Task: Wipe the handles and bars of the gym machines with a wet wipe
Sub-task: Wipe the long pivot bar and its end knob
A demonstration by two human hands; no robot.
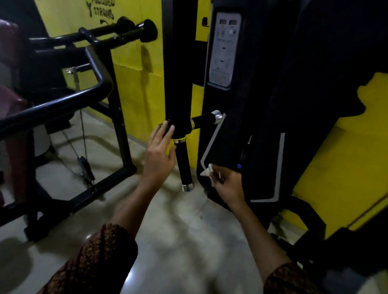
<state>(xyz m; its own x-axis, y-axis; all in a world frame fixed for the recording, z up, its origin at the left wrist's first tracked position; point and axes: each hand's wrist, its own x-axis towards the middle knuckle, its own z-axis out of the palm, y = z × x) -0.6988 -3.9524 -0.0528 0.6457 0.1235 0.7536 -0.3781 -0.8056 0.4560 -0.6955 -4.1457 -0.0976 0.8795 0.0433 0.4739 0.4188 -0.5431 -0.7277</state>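
Beside lower handle (184, 166), left hand (161, 155) fingers (170, 131) straight on bar (179, 91) edge, right hand (229, 184) fingers (218, 176) pinching wet wipe (206, 172)

The yellow wall (134, 56) carries black lettering (103, 5) at the upper left, where "FOCUSED" and "STRONG" can be read. The floor (185, 234) is pale and glossy, with soft light reflections and dark shadows. The room is rather dim.

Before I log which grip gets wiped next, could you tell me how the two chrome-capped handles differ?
The lower handle hangs down toward the floor; the side handle juts sideways. The lower handle looks longer in this view than the side handle. Both are black with chrome end caps, and neither touches the wet wipe.
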